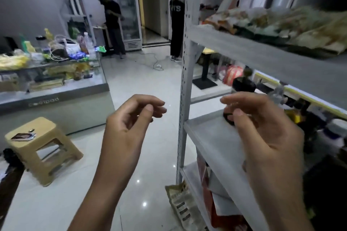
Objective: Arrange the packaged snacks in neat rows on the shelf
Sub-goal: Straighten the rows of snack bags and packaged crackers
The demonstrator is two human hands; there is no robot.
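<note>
Plastic-wrapped packaged snacks (pixel 272 22) lie heaped on the upper board of the shelf (pixel 244 52). They are probably light, soft and slippery, best taken by their sealed edges. They sit above and beyond the right hand (pixel 262 129) and well apart from the left hand (pixel 127 122). Both hands hover apart, fingers loosely curled, seemingly holding nothing.

Open passage over tiled floor (pixel 150 80) left of perforated upright post (pixel 185 73), bounded by plastic stool (pixel 41 125) and glass counter (pixel 56 95). Bare near end on middle shelf board (pixel 210 140), blocked further in by dark round object (pixel 228 118). Upper shelf (pixel 244 50) filled with snack packets (pixel 281 22); another packet (pixel 180 208) on the floor at the post's foot.
</note>
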